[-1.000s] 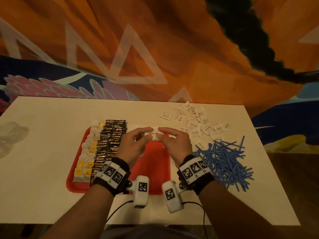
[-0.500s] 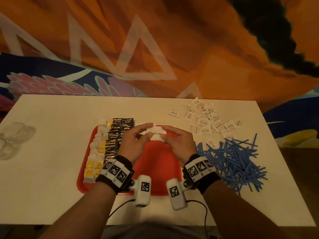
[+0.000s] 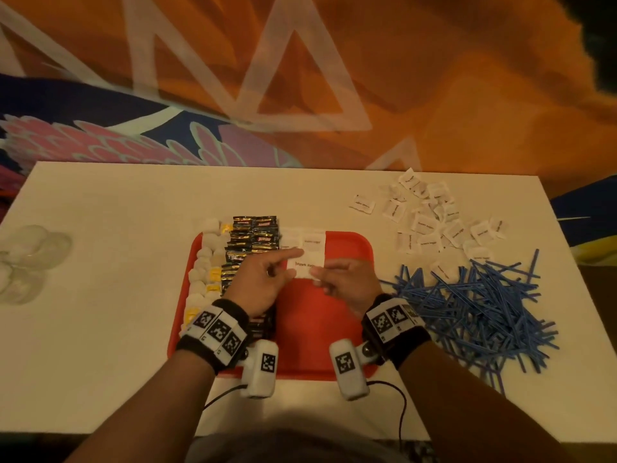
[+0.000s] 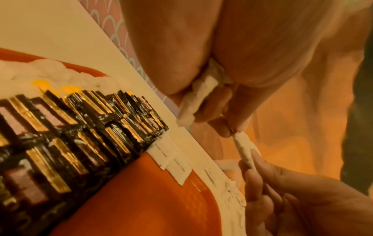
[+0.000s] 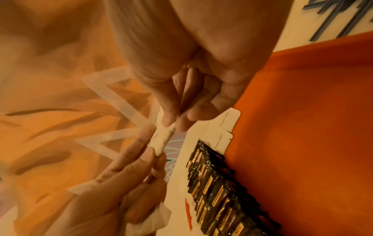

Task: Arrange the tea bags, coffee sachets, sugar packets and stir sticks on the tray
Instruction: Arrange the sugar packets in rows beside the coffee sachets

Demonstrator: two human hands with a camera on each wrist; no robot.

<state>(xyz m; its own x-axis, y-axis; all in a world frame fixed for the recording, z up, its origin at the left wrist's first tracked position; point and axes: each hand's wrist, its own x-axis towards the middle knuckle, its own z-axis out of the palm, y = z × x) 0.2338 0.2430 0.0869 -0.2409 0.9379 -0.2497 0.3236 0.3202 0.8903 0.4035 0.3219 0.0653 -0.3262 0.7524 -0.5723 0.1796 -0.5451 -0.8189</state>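
Note:
A red tray (image 3: 334, 322) lies in front of me. White tea bags (image 3: 203, 269) with yellow tags fill its left column, and black-and-gold coffee sachets (image 3: 253, 235) stand in rows beside them. Two white sugar packets (image 3: 303, 242) lie at the tray's far edge. Above the tray both hands hold one brown sugar packet (image 3: 309, 267). My left hand (image 3: 293, 262) pinches its left end, and my right hand (image 3: 320, 274) pinches the right end between thumb and forefinger. In the left wrist view, more white packets (image 4: 201, 95) sit tucked under the left hand's curled fingers.
Loose sugar packets (image 3: 430, 222) are scattered on the white table at the far right. A heap of blue stir sticks (image 3: 474, 309) lies right of the tray. Clear plastic (image 3: 26, 259) sits at the table's left edge. The tray's right half shows bare red.
Both hands have come slightly nearer to me over the tray. The left forefinger has stretched out, and a single packet now shows flat between the two hands.

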